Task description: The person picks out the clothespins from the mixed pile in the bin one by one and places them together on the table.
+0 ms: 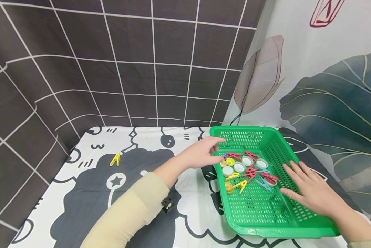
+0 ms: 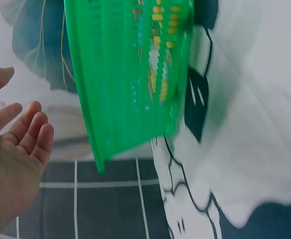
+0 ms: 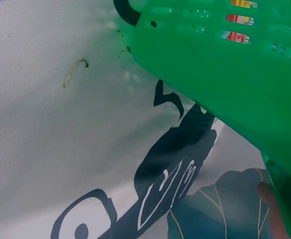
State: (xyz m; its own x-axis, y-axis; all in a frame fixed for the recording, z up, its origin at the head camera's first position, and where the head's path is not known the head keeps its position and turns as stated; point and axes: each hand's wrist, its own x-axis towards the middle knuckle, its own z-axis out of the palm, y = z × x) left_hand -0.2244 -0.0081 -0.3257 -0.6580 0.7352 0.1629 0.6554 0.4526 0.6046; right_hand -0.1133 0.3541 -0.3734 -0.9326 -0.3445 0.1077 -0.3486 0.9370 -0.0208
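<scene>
Basket (image 1: pixel 266 213), green plastic mesh, on patterned cloth (image 1: pixel 142 206), right half of table. Inside: red, yellow and blue clothespins (image 1: pixel 250 170) mixed with white and yellow bottle caps (image 1: pixel 238 167), all heaped in far-left part of basket floor. 1 yellow clothespin (image 1: pixel 115 159) alone on cloth, well apart from basket, far left.

Progress (judged from layout only): pile sits unsorted in basket; only 1 piece lies outside; bulk of contents not yet handled.

Left hand (image 1: pixel 201 153): at basket's left rim, fingers extended and relaxed, fingertips over rim just beside nearest caps. Nothing grasped; contact with rim or pile cannot be told. Left wrist view: palm open (image 2: pixel 13 164), fingers loose, basket wall (image 2: pixel 130 74) blurred beside it.

Right hand (image 1: pixel 312 189): flat, fingers straight and spread, resting on basket floor at right side, fingertips just beside blue and red clothespins. Holds nothing. Right wrist view shows only basket's outer wall (image 3: pixel 225 64) and cloth.
</scene>
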